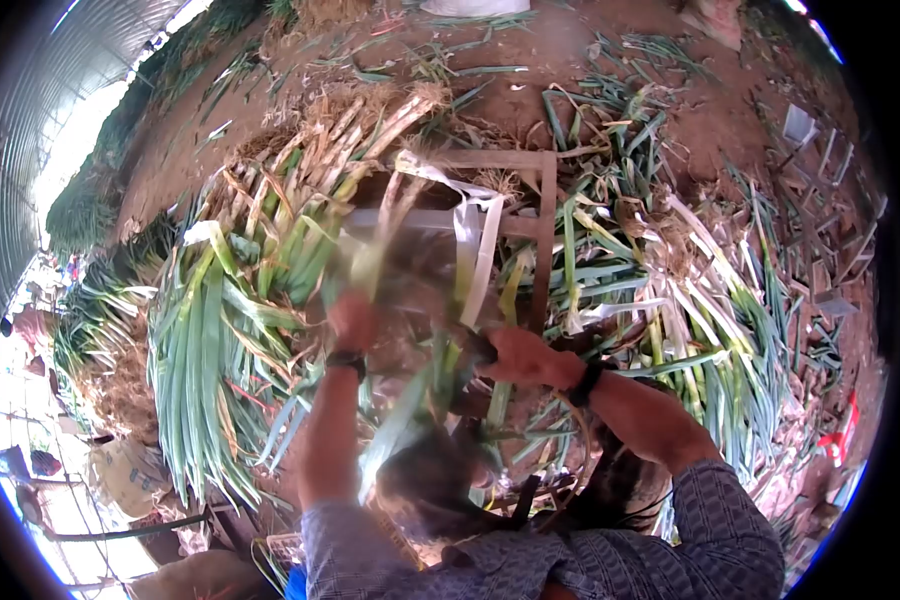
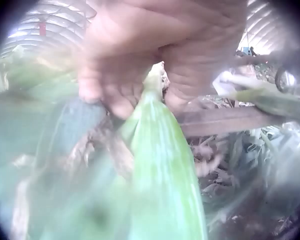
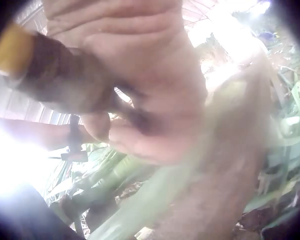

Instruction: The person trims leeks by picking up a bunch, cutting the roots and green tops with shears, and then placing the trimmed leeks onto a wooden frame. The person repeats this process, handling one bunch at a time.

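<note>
Long green leek stalk [image 2: 162, 170], gripped at its pale end by your left hand [image 2: 155, 50] to steady it, your right hand [image 3: 145, 85] clenching a dark yellow-tipped handle [image 3: 55, 75].

The 2 forearms [image 1: 325, 430] reach forward, left hand [image 1: 353, 322] and right hand [image 1: 518, 355] each curled in a grip.

Wooden frame [image 1: 547, 230]: centre, on soil [image 1: 570, 50]. Large leek heap [image 1: 220, 330] at 9 o'clock of it; scattered leek pile [image 1: 715, 340] at 3 o'clock; held leek [image 2: 160, 170] at 6 o'clock, between both
</note>
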Motion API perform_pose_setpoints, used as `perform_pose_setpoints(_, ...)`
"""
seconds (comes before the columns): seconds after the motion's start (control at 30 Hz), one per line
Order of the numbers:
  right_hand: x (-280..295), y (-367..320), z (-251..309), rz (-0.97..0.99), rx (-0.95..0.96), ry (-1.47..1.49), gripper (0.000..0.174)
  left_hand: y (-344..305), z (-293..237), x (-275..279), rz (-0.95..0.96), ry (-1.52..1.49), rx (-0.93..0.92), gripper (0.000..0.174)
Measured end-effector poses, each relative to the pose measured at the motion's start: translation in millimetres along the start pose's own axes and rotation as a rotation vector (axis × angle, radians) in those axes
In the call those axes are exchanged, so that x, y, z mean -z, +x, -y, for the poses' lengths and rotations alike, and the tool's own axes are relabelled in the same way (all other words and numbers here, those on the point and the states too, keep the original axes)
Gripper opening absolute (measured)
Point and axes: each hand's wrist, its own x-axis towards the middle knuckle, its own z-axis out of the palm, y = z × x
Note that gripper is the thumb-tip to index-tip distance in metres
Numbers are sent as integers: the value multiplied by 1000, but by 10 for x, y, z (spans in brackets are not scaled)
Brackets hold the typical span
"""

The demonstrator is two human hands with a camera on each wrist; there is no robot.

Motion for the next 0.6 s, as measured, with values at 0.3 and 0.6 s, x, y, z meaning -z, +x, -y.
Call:
perform_pose_setpoints(0.3, -8, -78, 16, -81, -51, -146, 42, -180, -48, 227, 385, -724, 81, 31)
perform_pose_setpoints(0.6, 28, -264, 305, 152, -14, -150, 36, -814, 334, 41, 401, -1454, 7, 37)
